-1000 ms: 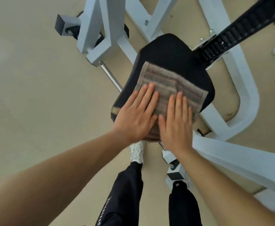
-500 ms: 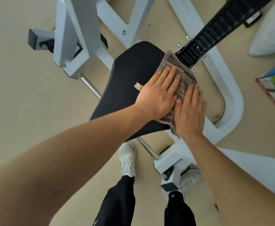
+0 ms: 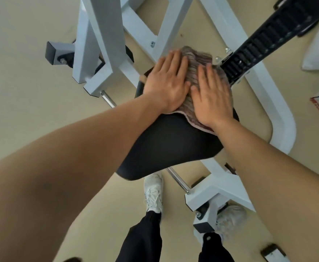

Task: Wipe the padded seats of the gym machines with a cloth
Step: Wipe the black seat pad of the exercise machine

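A black padded seat (image 3: 170, 146) of a white gym machine fills the middle of the view. A brown striped cloth (image 3: 194, 67) lies bunched at the seat's far end, its far edge hanging past the pad. My left hand (image 3: 166, 82) presses flat on the cloth's left part, fingers spread and pointing away from me. My right hand (image 3: 211, 95) lies flat beside it on the cloth's right part. Most of the cloth is hidden under both palms. The near half of the seat is bare.
White frame tubes (image 3: 105, 38) stand to the far left and a white curved base (image 3: 279, 118) to the right. A black ribbed bar (image 3: 268, 35) rises at the upper right. A chrome rod (image 3: 177, 178) runs under the seat. My feet stand below on the beige floor.
Both hands have pushed the cloth from the seat's near end up to its far end, where it now bunches over the edge. The near half of the seat is uncovered.
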{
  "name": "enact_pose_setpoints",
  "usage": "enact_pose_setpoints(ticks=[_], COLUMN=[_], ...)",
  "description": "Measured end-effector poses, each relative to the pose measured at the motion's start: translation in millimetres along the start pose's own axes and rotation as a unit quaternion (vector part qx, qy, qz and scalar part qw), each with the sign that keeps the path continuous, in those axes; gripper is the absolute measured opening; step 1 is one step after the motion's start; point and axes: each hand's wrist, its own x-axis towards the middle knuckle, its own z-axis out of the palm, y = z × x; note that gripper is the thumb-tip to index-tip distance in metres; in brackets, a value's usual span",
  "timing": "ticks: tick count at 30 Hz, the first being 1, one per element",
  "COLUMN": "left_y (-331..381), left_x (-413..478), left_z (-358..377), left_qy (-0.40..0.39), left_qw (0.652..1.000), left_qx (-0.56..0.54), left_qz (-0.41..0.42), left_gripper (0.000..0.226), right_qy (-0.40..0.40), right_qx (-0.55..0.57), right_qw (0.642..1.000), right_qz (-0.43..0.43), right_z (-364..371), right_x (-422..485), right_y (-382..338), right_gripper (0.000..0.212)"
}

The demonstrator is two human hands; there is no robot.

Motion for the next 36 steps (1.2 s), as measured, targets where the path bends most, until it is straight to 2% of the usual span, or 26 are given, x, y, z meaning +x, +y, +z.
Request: enact_pose_setpoints(ticks=[4, 6, 10, 13, 17, 20, 24, 26, 29, 34, 36], left_y=[29, 31, 13, -4, -1, 14, 44, 45, 28, -25, -45], left_x=[-30, -87, -181, -178, -117, -54, 4, 19, 38, 58, 54], left_z=[13, 18, 14, 11, 10, 12, 16, 15, 9, -8, -9], left_qy=[0.006, -0.009, -0.037, -0.040, -0.018, -0.008, -0.022, -0.009, 0.026, 0.063, 0.056], left_qw=[0.997, 0.995, 0.997, 0.998, 0.999, 0.991, 0.945, 0.929, 0.938, 0.968, 0.986], left_qx=[-0.013, -0.027, -0.022, -0.011, -0.016, 0.010, 0.062, 0.057, 0.045, 0.071, 0.051], left_qz=[0.079, 0.093, 0.059, 0.043, 0.043, 0.130, 0.321, 0.366, 0.342, 0.231, 0.147], left_gripper=[0.070, 0.068, 0.063, 0.062, 0.068, 0.068, 0.068, 0.064, 0.059, 0.058, 0.056], right_qy=[0.029, 0.011, -0.032, -0.034, -0.024, -0.007, -0.002, -0.011, 0.011, 0.021, 0.024], right_qx=[-0.005, -0.013, -0.019, -0.006, 0.008, 0.023, 0.058, 0.068, 0.053, 0.051, 0.043], right_qw=[0.998, 0.999, 0.999, 0.998, 0.996, 1.000, 0.992, 0.987, 0.984, 0.996, 0.998], right_qz=[0.062, 0.051, -0.008, -0.043, -0.085, -0.001, 0.116, 0.147, 0.171, 0.066, 0.031], right_z=[13, 16, 22, 19, 8, 7, 13, 14, 6, -14, -17], right_x=[-66, -110, -160, -148, -93, -78, -110, -108, -72, 11, 36], right_y=[9, -8, -66, -76, -36, 5, 22, 15, 6, -12, -26], right_gripper=[0.067, 0.066, 0.065, 0.062, 0.062, 0.064, 0.068, 0.071, 0.068, 0.058, 0.055])
